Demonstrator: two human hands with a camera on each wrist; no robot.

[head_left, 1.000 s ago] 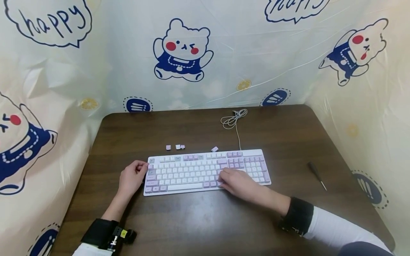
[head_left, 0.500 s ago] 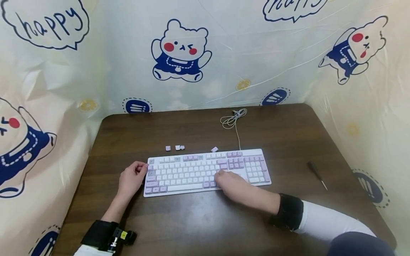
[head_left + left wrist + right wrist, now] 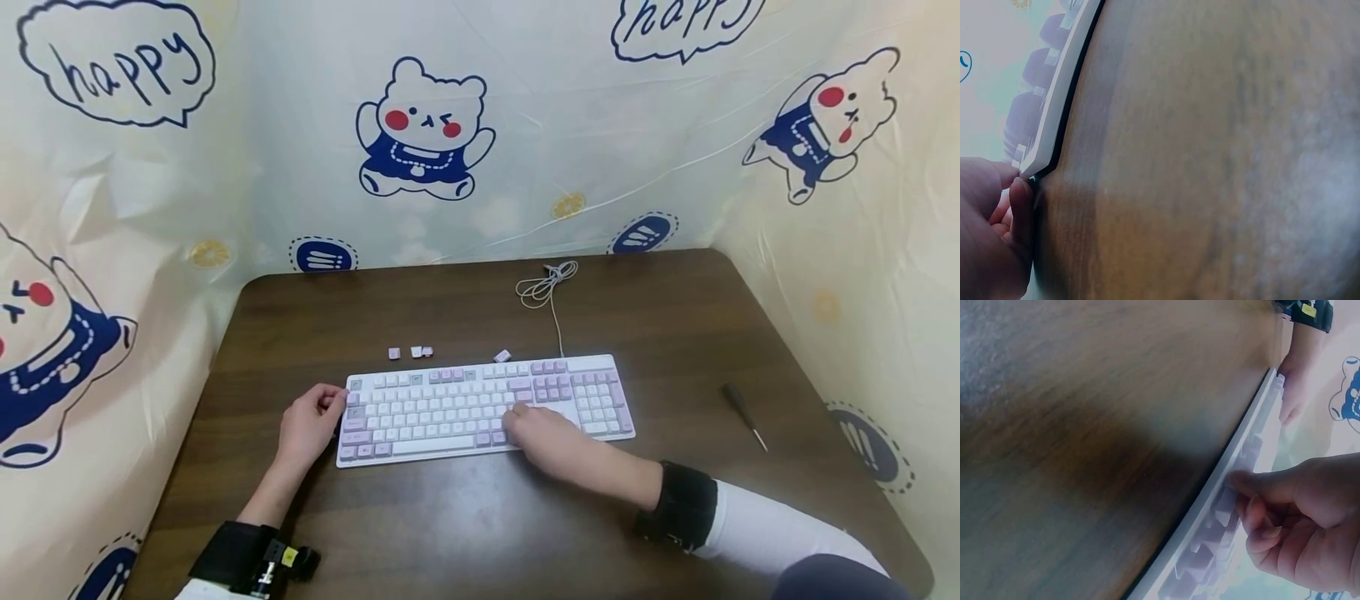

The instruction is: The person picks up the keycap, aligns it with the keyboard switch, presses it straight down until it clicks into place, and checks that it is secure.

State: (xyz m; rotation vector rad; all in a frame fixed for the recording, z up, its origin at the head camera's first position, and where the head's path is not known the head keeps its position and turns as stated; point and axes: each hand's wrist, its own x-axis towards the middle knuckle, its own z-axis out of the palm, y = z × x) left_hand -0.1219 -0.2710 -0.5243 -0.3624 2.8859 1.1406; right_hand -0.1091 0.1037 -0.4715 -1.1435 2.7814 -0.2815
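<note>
A white and lilac keyboard (image 3: 438, 447) lies on the brown table in the head view. My left hand (image 3: 309, 422) holds its left edge; in the left wrist view the thumb and a finger (image 3: 1021, 200) pinch the corner of the case. Over the lower right part of the keys is my right hand (image 3: 546, 435). In the right wrist view its thumb (image 3: 1266, 485) and curled fingers pinch a lilac keycap (image 3: 1225, 506) near the front edge, the fingertips partly hidden behind the keys. Several loose keycaps (image 3: 393, 353) lie behind the keyboard, one keycap (image 3: 502, 356) apart on the right.
A coiled white cable (image 3: 542, 287) runs from the back of the keyboard. On the right of the table (image 3: 465, 533) lies a screwdriver (image 3: 741, 412) with a dark handle. A printed curtain (image 3: 525, 125) hangs around the table's back and sides.
My right hand has shifted slightly left along the keys, its fingers drawing together at the lower row. The left hand stays at the keyboard's left edge. The head view has tilted a little.
</note>
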